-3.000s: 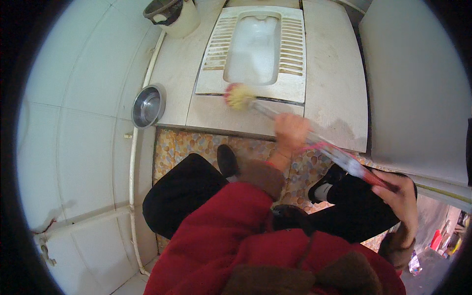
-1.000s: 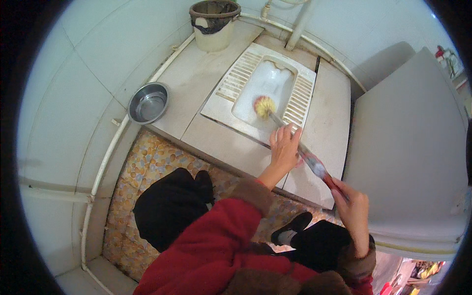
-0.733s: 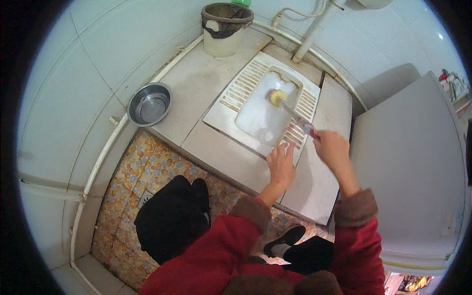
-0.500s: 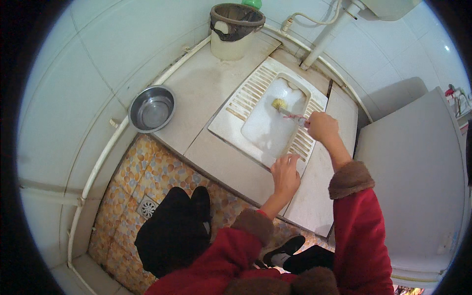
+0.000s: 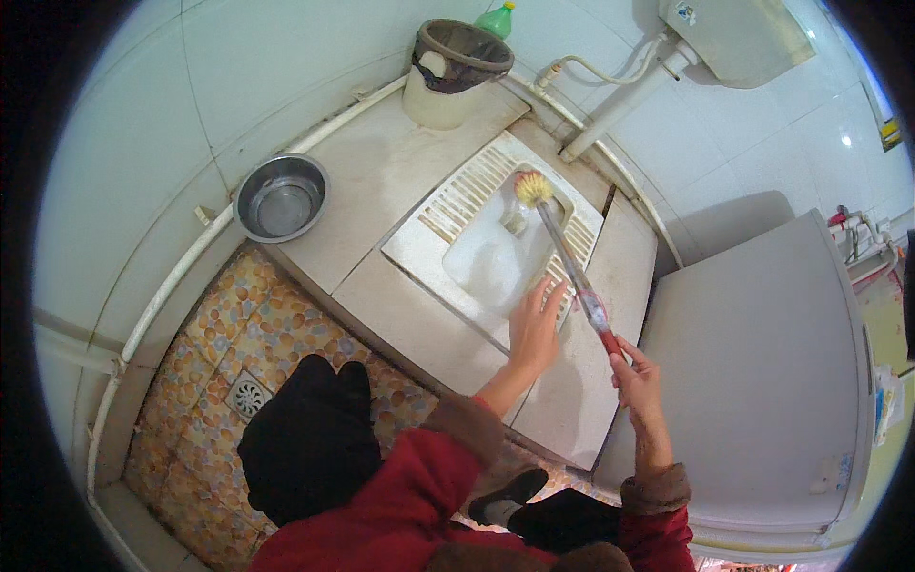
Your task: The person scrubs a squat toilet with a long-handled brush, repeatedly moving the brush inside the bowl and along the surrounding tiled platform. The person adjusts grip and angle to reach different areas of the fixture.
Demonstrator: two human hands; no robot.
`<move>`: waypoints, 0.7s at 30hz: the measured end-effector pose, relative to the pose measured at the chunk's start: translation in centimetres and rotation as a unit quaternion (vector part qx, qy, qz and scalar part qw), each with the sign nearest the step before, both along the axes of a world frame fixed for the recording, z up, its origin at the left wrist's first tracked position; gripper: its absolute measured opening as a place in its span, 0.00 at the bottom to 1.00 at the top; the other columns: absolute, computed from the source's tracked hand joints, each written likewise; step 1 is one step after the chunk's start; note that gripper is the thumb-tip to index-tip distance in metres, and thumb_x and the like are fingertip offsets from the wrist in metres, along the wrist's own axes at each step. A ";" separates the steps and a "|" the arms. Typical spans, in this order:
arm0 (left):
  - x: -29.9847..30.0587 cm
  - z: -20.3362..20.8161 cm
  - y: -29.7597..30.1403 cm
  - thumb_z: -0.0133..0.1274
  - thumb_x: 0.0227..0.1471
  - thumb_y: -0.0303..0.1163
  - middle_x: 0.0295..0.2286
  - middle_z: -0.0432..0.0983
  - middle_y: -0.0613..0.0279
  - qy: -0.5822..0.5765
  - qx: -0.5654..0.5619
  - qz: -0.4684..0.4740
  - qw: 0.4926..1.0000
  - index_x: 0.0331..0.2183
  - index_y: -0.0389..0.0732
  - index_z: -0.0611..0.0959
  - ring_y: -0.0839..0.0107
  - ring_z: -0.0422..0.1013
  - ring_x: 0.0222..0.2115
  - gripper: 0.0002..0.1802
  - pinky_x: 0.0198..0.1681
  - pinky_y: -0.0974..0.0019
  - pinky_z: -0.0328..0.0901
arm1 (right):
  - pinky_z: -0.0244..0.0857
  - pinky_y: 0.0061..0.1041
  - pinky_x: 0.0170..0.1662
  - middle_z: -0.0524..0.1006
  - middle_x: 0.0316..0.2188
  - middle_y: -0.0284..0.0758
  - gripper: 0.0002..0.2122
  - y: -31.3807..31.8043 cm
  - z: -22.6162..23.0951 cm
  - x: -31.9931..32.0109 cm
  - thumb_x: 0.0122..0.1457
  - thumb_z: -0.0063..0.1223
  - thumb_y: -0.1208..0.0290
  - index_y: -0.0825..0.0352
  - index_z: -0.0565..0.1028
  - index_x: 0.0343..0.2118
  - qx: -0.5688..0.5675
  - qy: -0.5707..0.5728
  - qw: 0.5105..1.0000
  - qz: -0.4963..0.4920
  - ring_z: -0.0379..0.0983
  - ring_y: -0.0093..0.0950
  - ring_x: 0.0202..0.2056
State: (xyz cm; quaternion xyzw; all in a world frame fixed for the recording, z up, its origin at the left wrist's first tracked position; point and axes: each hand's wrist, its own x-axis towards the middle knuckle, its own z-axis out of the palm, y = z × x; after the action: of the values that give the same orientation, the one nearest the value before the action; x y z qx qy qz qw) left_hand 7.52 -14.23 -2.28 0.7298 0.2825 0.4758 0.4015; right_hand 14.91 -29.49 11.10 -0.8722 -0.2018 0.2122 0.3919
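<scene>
My right hand [image 5: 637, 383] is wrapped round the red end of a long toilet brush [image 5: 569, 257]. Its yellow bristle head points away from me, over the far end of a white squat toilet [image 5: 398, 250]. Whether the bristles touch the basin I cannot tell. The toilet has ribbed foot rests on both sides and is set into a tiled step. At its near right corner, my left hand [image 5: 534, 334] has its fingers stretched out and holds nothing; whether it touches the surface is unclear.
A metal bowl [image 5: 280, 198] stands at the step's left corner. A lined waste bin [image 5: 437, 103] and green bottle [image 5: 496, 21] are at the back, near a cistern [image 5: 739, 43] and its pipe [image 5: 624, 100]. A grey panel [image 5: 753, 381] borders the right. A floor drain [image 5: 249, 395] lies lower left.
My right hand has drawn back toward me and now grips the brush's red end, with the full shaft showing. The brush head has shifted toward the basin's far end. My left hand's fingers have straightened.
</scene>
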 end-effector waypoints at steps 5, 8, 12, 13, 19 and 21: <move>4.2 1.0 5.2 0.56 0.46 0.21 0.58 0.67 0.55 0.013 0.085 -0.017 0.996 0.55 0.49 0.76 0.51 0.59 0.61 0.32 0.58 0.45 0.58 | 0.52 0.16 0.17 0.71 0.18 0.23 0.19 4.0 -0.9 -1.3 0.63 0.58 0.68 0.61 0.75 0.58 0.048 0.031 0.998 0.038 0.62 0.12 0.17; 5.3 -0.7 8.8 0.59 0.45 0.23 0.58 0.68 0.60 0.093 0.147 -0.062 0.983 0.49 0.50 0.81 0.53 0.57 0.63 0.26 0.58 0.43 0.57 | 0.56 0.18 0.19 0.74 0.21 0.25 0.20 6.6 -2.1 -0.5 0.63 0.57 0.69 0.61 0.75 0.58 0.035 0.022 0.996 0.082 0.63 0.14 0.19; 6.6 -2.8 12.8 0.61 0.43 0.25 0.57 0.70 0.62 0.108 0.143 -0.034 0.983 0.36 0.49 0.82 0.54 0.58 0.62 0.14 0.57 0.46 0.59 | 0.63 0.19 0.27 0.78 0.27 0.29 0.21 10.5 -4.2 0.7 0.63 0.56 0.69 0.63 0.74 0.59 0.008 -0.029 0.993 0.118 0.66 0.16 0.22; 6.8 -3.1 13.8 0.61 0.42 0.25 0.56 0.70 0.63 0.095 0.159 -0.017 0.983 0.35 0.48 0.82 0.55 0.58 0.62 0.14 0.57 0.47 0.59 | 0.63 0.19 0.28 0.78 0.27 0.29 0.20 11.5 -4.8 0.8 0.63 0.55 0.69 0.63 0.74 0.59 0.013 -0.043 0.991 0.128 0.67 0.16 0.22; 4.9 -2.7 13.9 0.62 0.41 0.27 0.44 0.74 0.60 0.190 0.221 -0.026 0.956 0.30 0.46 0.80 0.54 0.62 0.57 0.10 0.54 0.48 0.61 | 0.52 0.20 0.12 0.69 0.17 0.26 0.24 11.4 -5.5 -0.8 0.65 0.54 0.66 0.60 0.68 0.64 -0.004 0.020 0.992 0.127 0.61 0.15 0.15; 3.0 -2.1 11.0 0.62 0.41 0.29 0.40 0.73 0.58 0.089 0.231 -0.004 0.969 0.29 0.44 0.79 0.54 0.65 0.54 0.09 0.54 0.48 0.61 | 0.52 0.20 0.13 0.69 0.17 0.26 0.24 8.1 -3.4 -1.7 0.65 0.54 0.67 0.59 0.68 0.64 0.002 0.021 0.982 0.188 0.61 0.15 0.15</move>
State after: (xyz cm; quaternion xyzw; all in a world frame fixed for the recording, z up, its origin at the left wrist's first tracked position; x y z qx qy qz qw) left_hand 10.53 -3.24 -4.41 0.8432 0.1969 0.4599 0.1969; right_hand 13.20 -21.35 7.68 -0.8131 -0.3546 0.3002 0.3507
